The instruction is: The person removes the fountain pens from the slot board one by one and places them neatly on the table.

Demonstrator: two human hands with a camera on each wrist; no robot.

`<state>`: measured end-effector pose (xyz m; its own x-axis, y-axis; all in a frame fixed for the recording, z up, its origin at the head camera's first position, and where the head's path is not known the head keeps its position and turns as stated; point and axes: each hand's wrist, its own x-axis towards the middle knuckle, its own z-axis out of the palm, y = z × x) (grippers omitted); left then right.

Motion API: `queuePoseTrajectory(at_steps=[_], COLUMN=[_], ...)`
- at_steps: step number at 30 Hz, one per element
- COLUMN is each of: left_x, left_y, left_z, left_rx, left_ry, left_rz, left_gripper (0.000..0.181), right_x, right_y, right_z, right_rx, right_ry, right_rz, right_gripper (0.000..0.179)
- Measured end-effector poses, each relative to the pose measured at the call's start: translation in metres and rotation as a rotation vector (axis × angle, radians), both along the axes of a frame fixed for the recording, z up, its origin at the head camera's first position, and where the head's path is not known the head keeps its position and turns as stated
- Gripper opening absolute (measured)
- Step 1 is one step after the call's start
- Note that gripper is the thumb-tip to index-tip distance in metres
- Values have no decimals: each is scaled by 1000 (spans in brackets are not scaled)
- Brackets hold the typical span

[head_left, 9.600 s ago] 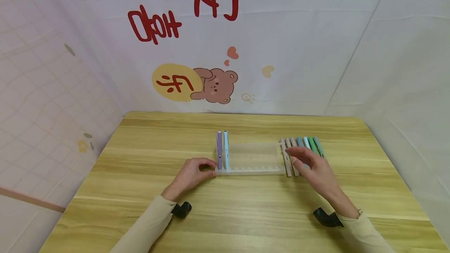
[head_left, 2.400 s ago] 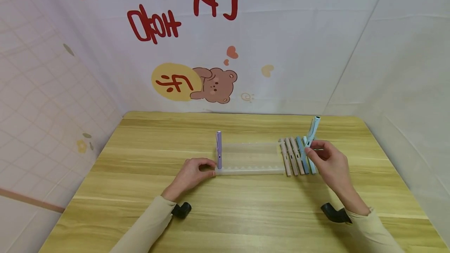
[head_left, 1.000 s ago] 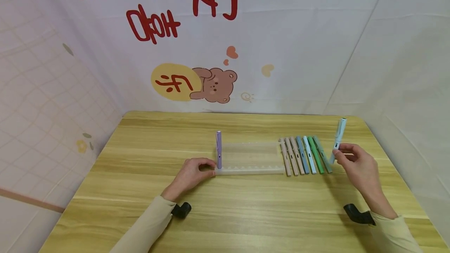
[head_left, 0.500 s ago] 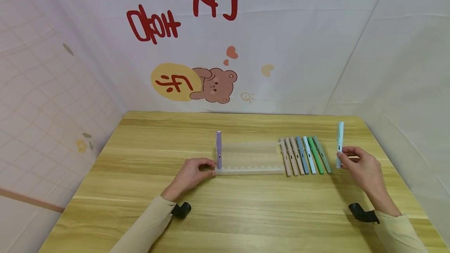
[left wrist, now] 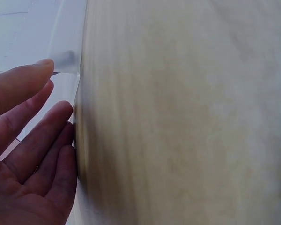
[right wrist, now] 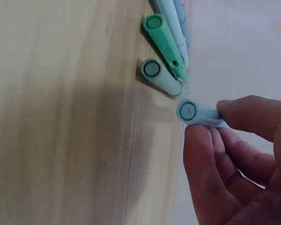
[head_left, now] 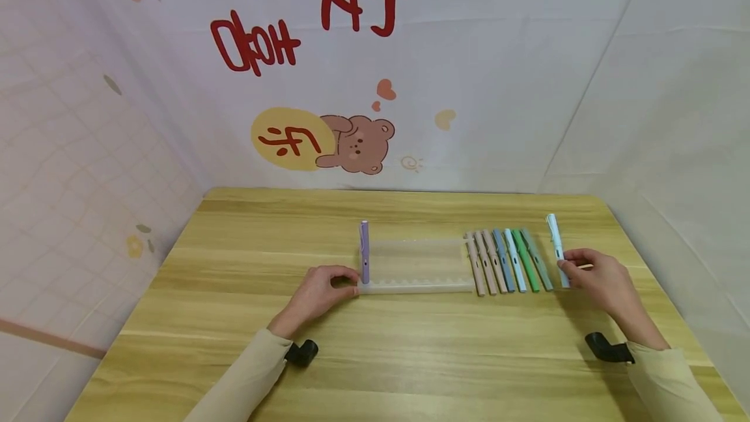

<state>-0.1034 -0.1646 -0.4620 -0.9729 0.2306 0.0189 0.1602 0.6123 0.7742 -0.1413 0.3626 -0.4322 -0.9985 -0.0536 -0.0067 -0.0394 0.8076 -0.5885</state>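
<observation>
A clear plastic pen rack (head_left: 418, 288) with a notched front lies on the wooden table, a purple pen (head_left: 365, 253) upright in its left end. At that end, the thumb and index finger of my left hand (head_left: 319, 292) pinch the rack's corner; the other fingers touch the table in the left wrist view. My right hand (head_left: 600, 279) holds a light blue pen (head_left: 555, 238) between thumb and fingers, right of the row. The pen leans left, its lower end close to the tabletop; whether it touches cannot be told.
Right of the rack, several pens lie side by side: brownish ones (head_left: 486, 262), a blue one (head_left: 504, 262), a pale blue one (head_left: 515, 262), a green one (head_left: 525, 262) and a grey-green one (head_left: 537, 262). White printed cloth (head_left: 498, 83) walls the table's back and sides.
The light blue pen, earlier upright beside the purple one, has left the rack. My right hand has carried it past the row and now lowers and tilts it left. My left hand stays put.
</observation>
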Motion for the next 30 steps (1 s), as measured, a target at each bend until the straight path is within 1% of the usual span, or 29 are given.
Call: queuePoseTrajectory(at_steps=[5, 9, 12, 21, 30], left_x=[0, 0, 0, -1, 0], left_y=[0, 1, 0, 0, 0], left_z=[1, 4, 4, 4, 1], left_rx=[8, 7, 9, 10, 5], left_ry=[4, 1, -6, 4, 6], left_rz=[-7, 2, 4, 1, -2], left_gripper=[14, 14, 15, 14, 14], right_x=[-10, -16, -18, -23, -23], right_y=[4, 3, 2, 0, 0], right_z=[1, 2, -1, -4, -9], right_rx=[44, 22, -1, 28, 48], right_ry=[-50, -95, -124, -129, -148], right_rz=[44, 60, 65, 75, 81], right_gripper=[47, 47, 48, 48, 46])
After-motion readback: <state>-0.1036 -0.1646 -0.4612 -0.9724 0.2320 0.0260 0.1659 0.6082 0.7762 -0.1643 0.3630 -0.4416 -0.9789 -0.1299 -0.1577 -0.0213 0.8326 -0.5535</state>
